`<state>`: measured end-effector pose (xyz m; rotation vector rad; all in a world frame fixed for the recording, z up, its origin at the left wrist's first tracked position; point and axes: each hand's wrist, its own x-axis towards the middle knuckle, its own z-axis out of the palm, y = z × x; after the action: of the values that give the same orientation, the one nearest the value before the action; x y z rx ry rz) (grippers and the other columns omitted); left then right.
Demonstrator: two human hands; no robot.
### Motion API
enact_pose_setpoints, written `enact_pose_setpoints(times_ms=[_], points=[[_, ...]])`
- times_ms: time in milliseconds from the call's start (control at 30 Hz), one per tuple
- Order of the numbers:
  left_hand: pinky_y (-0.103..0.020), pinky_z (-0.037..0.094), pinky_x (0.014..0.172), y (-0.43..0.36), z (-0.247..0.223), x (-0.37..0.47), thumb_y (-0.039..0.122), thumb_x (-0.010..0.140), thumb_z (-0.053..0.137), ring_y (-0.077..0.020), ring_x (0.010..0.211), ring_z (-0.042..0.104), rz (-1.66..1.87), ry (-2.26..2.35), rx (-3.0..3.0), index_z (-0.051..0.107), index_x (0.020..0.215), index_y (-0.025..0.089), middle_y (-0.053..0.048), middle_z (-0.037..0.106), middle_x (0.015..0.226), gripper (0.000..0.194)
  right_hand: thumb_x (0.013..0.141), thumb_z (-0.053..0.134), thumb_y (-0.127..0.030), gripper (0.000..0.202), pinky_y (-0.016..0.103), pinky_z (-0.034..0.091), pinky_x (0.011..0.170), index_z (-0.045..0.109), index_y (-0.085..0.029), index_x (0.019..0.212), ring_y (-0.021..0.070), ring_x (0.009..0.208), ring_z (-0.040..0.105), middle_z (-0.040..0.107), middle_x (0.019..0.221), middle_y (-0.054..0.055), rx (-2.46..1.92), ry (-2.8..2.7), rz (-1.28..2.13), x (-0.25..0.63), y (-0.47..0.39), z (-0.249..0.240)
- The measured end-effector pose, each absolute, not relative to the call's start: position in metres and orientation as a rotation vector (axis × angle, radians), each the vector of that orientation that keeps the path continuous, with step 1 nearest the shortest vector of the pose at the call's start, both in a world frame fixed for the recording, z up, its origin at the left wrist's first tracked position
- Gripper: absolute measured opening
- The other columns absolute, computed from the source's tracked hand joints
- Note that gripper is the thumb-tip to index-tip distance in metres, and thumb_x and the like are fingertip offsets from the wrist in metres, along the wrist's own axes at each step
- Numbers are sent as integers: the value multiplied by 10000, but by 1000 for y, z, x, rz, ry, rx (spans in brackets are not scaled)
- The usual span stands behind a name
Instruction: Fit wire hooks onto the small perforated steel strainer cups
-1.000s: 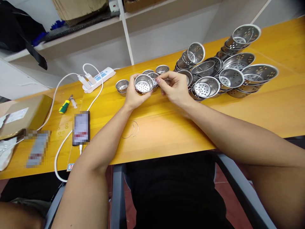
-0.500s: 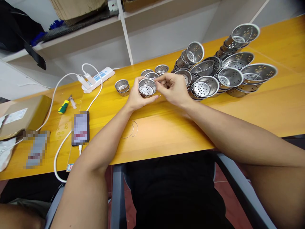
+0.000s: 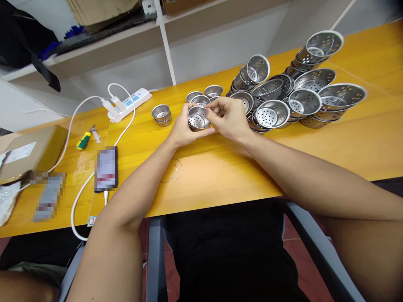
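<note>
A small perforated metal strainer basket [image 3: 198, 118] is in my left hand [image 3: 181, 131], tilted so its holed bottom faces me. My left fingers wrap its left side and the thumb stretches along underneath. At its right rim my right hand [image 3: 229, 117] pinches a thin wire handle, mostly hidden by the fingers; a bit of wire shows just below them. Two curved wire handles [image 3: 178, 170] lie on the table nearer me. Behind the held basket stand several similar small baskets [image 3: 213, 91], and a nested pair [image 3: 161, 114] is to the left.
Stacked strainer baskets [image 3: 304, 102] crowd the right side of the table [image 3: 226, 176]. Leftward are a power strip [image 3: 135, 100] with white cables, a green-yellow screwdriver [image 3: 83, 141], a phone [image 3: 106, 169] and a cardboard box [image 3: 37, 153]. A shelf rises behind.
The held basket has shifted slightly right and down, closer to my right fingers. My right hand keeps its pinch at the rim.
</note>
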<state>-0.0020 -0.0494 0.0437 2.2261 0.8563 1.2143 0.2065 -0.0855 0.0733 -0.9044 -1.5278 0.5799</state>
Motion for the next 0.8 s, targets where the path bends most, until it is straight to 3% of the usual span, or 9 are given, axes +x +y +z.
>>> enact_pose_setpoints(times_ms=[200,433,667,800], points=[[-536,650,1115,-51,44,-2,868,720,996,-329,1205,824,1209,883,2218,508,1435,275,-100,755,1321,1049,962,920,-529,291,352,389,554,809,-262,931,177,628,531,645,711,16,-892,-1516,597,205,-85,73],[-534,642,1131,-51,45,-2,862,715,1002,-325,1215,818,1193,861,2201,511,1438,276,-92,752,1321,1052,929,926,-588,347,346,388,539,796,-267,915,183,625,535,648,689,20,-890,-1507,621,204,-86,74],[-527,648,1099,-54,49,-2,896,719,974,-322,1192,815,1182,865,2192,508,1425,268,-104,748,1327,1053,929,913,-446,222,353,409,565,794,-259,924,185,644,538,654,715,23,-911,-1503,628,204,-88,77],[-512,659,1060,-52,46,-3,951,740,912,-307,1148,812,1177,847,2176,518,1426,265,-101,747,1299,1047,959,921,-473,238,363,444,574,791,-277,990,190,636,516,598,706,5,-871,-1507,664,205,-90,80]])
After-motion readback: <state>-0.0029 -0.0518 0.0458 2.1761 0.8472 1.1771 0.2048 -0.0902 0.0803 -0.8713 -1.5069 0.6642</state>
